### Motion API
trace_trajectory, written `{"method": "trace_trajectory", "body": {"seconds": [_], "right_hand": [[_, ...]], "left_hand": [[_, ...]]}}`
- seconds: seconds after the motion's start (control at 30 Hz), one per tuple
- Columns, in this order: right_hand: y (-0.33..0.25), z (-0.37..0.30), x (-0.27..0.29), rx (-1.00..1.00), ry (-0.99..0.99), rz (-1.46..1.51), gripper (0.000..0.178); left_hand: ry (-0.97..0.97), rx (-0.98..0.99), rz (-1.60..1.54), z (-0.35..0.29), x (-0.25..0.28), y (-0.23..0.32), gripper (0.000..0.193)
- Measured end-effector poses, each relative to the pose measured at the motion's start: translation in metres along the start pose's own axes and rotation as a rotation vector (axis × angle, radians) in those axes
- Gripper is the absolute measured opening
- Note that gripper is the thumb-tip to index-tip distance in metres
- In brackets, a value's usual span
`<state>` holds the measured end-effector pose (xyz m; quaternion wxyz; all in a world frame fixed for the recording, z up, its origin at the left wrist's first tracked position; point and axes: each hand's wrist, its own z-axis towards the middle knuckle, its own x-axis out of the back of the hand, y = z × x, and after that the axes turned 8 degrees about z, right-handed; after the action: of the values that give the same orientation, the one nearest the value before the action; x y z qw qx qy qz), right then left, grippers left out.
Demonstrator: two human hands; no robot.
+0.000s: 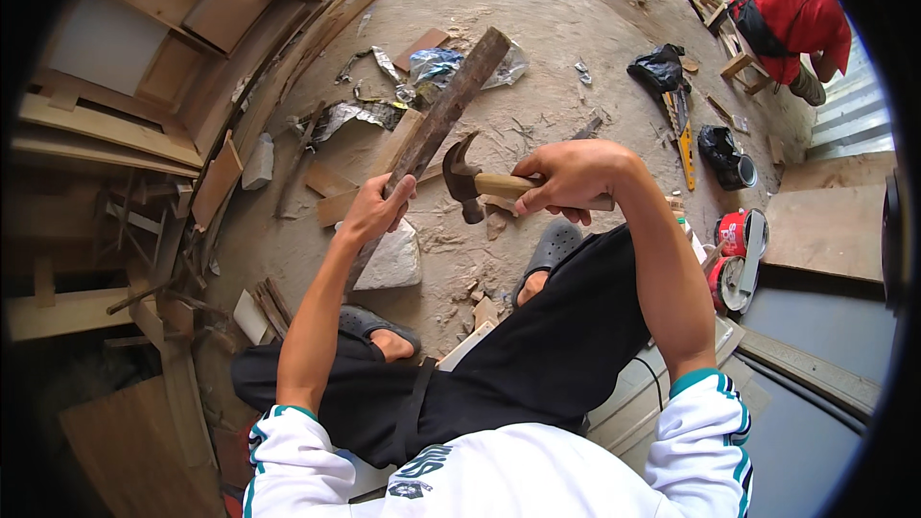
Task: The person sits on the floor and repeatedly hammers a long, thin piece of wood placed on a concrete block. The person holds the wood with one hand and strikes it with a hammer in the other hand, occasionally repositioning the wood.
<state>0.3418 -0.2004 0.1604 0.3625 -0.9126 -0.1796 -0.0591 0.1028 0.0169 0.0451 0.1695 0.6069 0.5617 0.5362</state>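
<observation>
2 hands are loaded. Your left hand (379, 209) has its fingers closed around the strip (453, 101), with the thumb along the side nearer the hammer. Your right hand (580, 173) grips the hammer (503, 185) by its handle; the butt shows past your palm.

Hazard 1: thumb strike. The hammer head is near your left thumb and apart from the strip. A swing across that gap could hit the thumb if the aim runs short or the left grip is too close to the blow.

Hazard 2: strip rotation. The strip is slanted, held by 1 hand, and its upper end has no visible support. Its lower end passes beside the white block (391, 261); contact cannot be confirmed. An impact far from your grip could pivot the strip in your fingers.

Hazard 3: splinters. The strip looks rough and stained. Sliding your fingers along it could drive slivers into the skin.

Hazard 4: dropped tool. The right clog (554, 247) is close below the hammer in view. A loose grip could let the head fall on your foot.

Hazard 5: flying chips. The co-worker (796, 14) is well apart at the far right, beyond the saw (684, 139); a hard blow might throw fragments outward.
</observation>
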Motion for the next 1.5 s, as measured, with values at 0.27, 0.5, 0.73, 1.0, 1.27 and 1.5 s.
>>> {"method": "trace_trajectory", "body": {"seconds": [0.27,0.5,0.73,1.0,1.27,1.5], "right_hand": [[-0.034,0.007,-0.021,0.079,-0.099,-0.006,0.029],[-0.045,0.024,-0.040,0.123,-0.115,0.081,0.027],[-0.047,0.027,-0.047,0.246,-0.108,0.256,0.034],[-0.043,0.021,-0.049,0.243,-0.169,0.322,0.043],[-0.050,0.020,-0.041,0.173,-0.243,0.181,0.039],[-0.047,0.024,-0.052,0.156,-0.159,0.213,0.030]], "left_hand": [[0.048,0.045,0.301,-0.056,0.049,-0.018,0.063],[0.064,-0.073,0.533,-0.090,0.088,-0.019,0.058],[0.048,-0.030,0.215,-0.106,0.083,-0.031,0.059],[0.030,0.006,0.080,-0.121,0.077,-0.060,0.058],[0.021,0.002,0.100,-0.122,0.078,-0.063,0.058],[-0.036,0.149,0.197,-0.134,0.100,-0.049,0.058]]}}
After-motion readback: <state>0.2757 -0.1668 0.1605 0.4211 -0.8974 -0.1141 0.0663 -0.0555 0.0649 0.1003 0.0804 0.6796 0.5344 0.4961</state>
